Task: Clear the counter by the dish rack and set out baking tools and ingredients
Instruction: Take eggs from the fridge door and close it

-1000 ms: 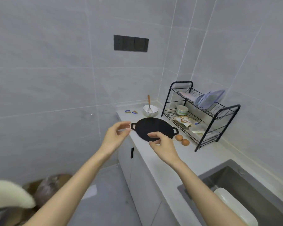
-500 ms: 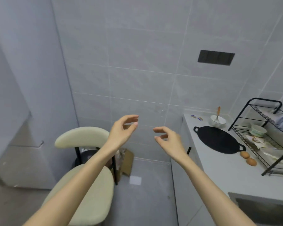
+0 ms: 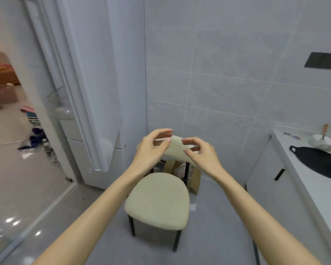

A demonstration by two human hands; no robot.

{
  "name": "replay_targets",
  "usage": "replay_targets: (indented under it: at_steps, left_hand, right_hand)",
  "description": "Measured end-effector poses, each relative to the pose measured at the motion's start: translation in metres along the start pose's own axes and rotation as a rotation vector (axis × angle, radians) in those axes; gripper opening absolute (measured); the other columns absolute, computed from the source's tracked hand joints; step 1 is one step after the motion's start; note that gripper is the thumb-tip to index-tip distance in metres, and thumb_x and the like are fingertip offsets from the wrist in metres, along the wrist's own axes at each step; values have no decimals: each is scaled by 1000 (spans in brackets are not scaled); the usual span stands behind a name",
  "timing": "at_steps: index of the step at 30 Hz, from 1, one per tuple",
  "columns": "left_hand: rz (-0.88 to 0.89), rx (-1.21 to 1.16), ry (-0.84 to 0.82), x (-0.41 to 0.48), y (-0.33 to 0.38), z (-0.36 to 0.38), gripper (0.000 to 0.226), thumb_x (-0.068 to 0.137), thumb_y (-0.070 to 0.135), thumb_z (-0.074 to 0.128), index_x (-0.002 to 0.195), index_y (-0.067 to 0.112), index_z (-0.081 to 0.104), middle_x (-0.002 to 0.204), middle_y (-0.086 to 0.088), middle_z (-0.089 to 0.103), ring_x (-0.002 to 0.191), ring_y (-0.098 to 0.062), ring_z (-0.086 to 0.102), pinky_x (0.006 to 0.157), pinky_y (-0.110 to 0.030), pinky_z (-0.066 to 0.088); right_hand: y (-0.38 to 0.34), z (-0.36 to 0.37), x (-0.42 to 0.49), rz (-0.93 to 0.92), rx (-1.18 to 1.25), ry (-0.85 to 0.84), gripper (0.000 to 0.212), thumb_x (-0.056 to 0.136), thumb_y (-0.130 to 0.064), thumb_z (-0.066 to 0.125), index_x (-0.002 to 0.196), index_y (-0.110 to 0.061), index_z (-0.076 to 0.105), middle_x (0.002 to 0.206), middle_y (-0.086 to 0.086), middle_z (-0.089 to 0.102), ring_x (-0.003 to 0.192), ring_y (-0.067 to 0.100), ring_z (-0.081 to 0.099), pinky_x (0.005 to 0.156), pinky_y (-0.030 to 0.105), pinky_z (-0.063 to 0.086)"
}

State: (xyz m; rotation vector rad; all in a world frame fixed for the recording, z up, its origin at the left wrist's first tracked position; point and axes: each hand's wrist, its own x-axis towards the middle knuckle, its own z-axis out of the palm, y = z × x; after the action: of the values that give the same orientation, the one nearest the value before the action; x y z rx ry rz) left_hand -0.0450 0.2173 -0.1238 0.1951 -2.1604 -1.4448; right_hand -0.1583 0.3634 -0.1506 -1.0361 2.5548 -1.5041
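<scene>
Here, left hand (image 3: 151, 150) and right hand (image 3: 201, 154) hover loosely curled, empty; pan (image 3: 321, 161) far right.

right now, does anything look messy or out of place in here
Yes: loose clutter lies scattered on the floor past the doorway, and a cardboard box sits on the floor behind the chair.

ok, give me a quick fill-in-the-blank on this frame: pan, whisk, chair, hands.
1. The black pan lies on the ____ at the right.
2. The whisk with a wooden handle stands in a white ____.
3. The chair has a cream seat and ____ legs.
4. The left hand and the right hand each hold ____.
Missing words: counter; bowl; black; nothing.
</scene>
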Motion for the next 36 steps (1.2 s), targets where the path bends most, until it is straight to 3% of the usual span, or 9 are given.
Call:
replay_targets:
  at_steps: [4, 9, 19, 23, 27, 32, 36]
  left_hand:
    - [-17, -15, 53, -25, -11, -59, 24, 94, 19, 57, 116, 26, 62, 115, 8, 66, 110, -7, 60, 97, -41, 49]
    - [-59, -21, 135, -34, -31, -119, 23, 94, 19, 57, 114, 28, 62, 114, 9, 67, 107, -8, 62, 98, -41, 49]
    - [-54, -11, 138, 16, -70, -171, 20, 94, 19, 56, 108, 33, 62, 109, 10, 68, 101, -9, 64, 95, -36, 51]
    - [-56, -4, 52, 33, -84, -189, 20, 95, 17, 55, 111, 27, 62, 109, 7, 68, 89, -6, 67, 88, -27, 53]
    - [-57, -34, -48, 45, -99, -210, 22, 95, 14, 54, 114, 21, 62, 107, 4, 69, 89, -9, 67, 85, -21, 53]
    - [-15, -112, -191, 58, -123, -247, 23, 95, 10, 53, 115, 15, 62, 107, 0, 70, 90, -13, 66, 83, -20, 52]
    - [18, -123, -347, 62, -135, -283, 23, 95, 12, 53, 113, 21, 62, 104, 7, 70, 89, -8, 67, 82, -20, 52]
  right_hand:
    - [-39, 53, -8, -22, 34, -52, 27, 89, -13, 60, 114, -20, 65, 108, -13, 65, 94, 4, 59, 67, 0, 41]
    - [-72, 103, 2, -97, 66, -144, 25, 90, -14, 59, 113, -23, 64, 109, -11, 65, 93, 7, 61, 74, 14, 49]
    - [-77, 157, 56, -86, 55, -170, 27, 90, -12, 57, 115, -19, 64, 111, -11, 65, 89, 6, 61, 70, 8, 46]
    - [-80, 177, 72, -70, 18, -157, 26, 91, -13, 57, 114, -21, 65, 111, -11, 65, 89, 4, 61, 75, 13, 48]
    - [-88, 197, 82, -26, -34, -140, 23, 91, -15, 57, 111, -25, 64, 108, -11, 66, 89, 5, 61, 75, 18, 51]
    - [-101, 238, 74, 56, -34, 15, 26, 89, -11, 58, 111, -26, 63, 103, -12, 67, 90, 4, 62, 75, 15, 49]
    - [-126, 271, 55, 162, -46, 173, 25, 88, -14, 60, 110, -26, 62, 100, -15, 66, 83, 1, 62, 72, 17, 50]
